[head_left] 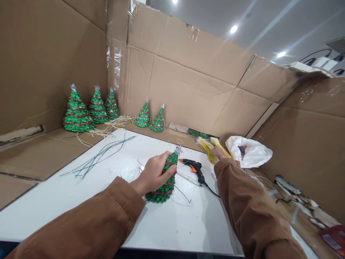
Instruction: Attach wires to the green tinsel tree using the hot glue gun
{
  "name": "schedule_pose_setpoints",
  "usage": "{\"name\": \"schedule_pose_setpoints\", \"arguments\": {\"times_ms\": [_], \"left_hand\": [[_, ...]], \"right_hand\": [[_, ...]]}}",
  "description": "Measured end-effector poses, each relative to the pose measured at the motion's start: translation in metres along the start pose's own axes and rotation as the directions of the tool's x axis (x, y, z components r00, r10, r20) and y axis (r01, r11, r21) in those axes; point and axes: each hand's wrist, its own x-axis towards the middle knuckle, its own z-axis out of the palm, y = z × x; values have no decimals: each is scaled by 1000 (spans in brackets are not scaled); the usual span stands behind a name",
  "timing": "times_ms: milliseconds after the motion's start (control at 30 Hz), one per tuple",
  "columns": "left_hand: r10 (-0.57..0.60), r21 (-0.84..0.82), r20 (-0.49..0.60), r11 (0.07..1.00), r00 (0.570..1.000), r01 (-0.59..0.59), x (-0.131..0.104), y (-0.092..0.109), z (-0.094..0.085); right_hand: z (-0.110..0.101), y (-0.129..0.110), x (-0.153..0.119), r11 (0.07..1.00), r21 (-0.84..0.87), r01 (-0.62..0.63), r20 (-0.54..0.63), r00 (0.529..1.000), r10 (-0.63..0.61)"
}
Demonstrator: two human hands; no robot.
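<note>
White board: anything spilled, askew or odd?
Yes. Shiny specks lie scattered on the board, left of the tree in the left hand, like spilled glitter. Green wires lie loosely crossed, not bundled. The glue gun points toward the tree, close by.

The near tree (161, 195) is at the lower centre of the frame, in the left hand (155, 172). To its right a glue gun (198, 172) lies on the board (188, 225); farther right, the right hand (217, 151) is at the wire bundles (207, 148), left of the bag (260, 154). Loose wires (100, 154) lie at centre left. Behind, three trees (97, 108) stand at upper left, two trees (158, 120) before the back wall (183, 79).
</note>
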Motion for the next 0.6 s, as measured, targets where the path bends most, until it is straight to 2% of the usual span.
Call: {"name": "schedule_pose_setpoints", "arguments": {"times_ms": [100,233,400,500,600], "left_hand": [[0,1,1,1000,1000,0,0,0,0],[-6,-1,14,1000,1000,6,0,0,0],[-14,-4,14,1000,1000,14,0,1,-1],[-9,-13,16,1000,1000,9,0,1,-1],[-7,-18,6,1000,1000,7,1,1,-1]], "right_hand": [[3,-1,-5,999,6,-41,64,997,40],[0,-4,-12,997,47,-59,15,998,59],[-12,-5,-13,982,165,-93,-179,976,123],[-24,-4,-13,961,266,-75,-320,933,161],[-39,-3,-14,931,365,0,-434,885,170]]}}
